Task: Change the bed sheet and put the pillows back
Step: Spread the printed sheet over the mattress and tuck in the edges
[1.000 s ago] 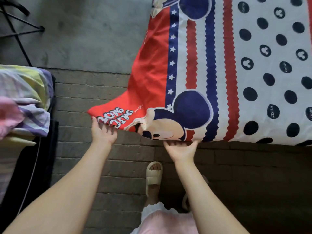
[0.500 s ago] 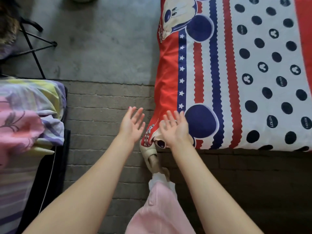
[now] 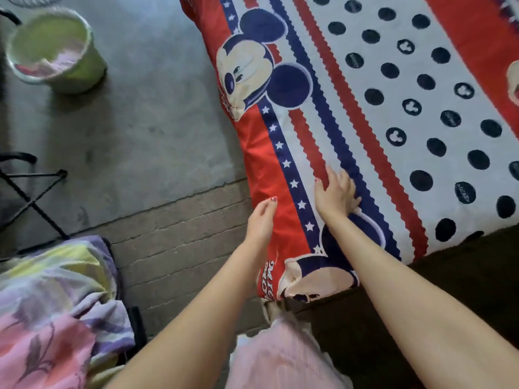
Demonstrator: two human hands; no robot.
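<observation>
1. The bed sheet point(image 3: 365, 108), red, white and navy with a cartoon mouse print and navy dots, is lying spread over the bed, filling the upper right of the head view; its red border is draping down the bed's left side, and its near corner is hanging at the bed's front left corner.
2. The right hand point(image 3: 335, 192) is resting palm-down on the sheet near the striped band, fingers straight and slightly spread, gripping nothing.
3. The left hand point(image 3: 261, 220) is lying against the red border at the bed's left edge, fingers extended and relaxed, touching the cloth without pinching it.
4. Both forearms are reaching forward from the bottom of the frame; pink clothing point(image 3: 280, 360) is showing between them.
5. A pile of pastel bedding point(image 3: 50, 304), pink, lilac and yellow, is sitting at lower left, well apart from the bed.
6. A green bucket point(image 3: 56, 51) is standing on the grey floor at upper left, blurred.
7. A black folding stand point(image 3: 33, 197) is standing at the left edge.
</observation>
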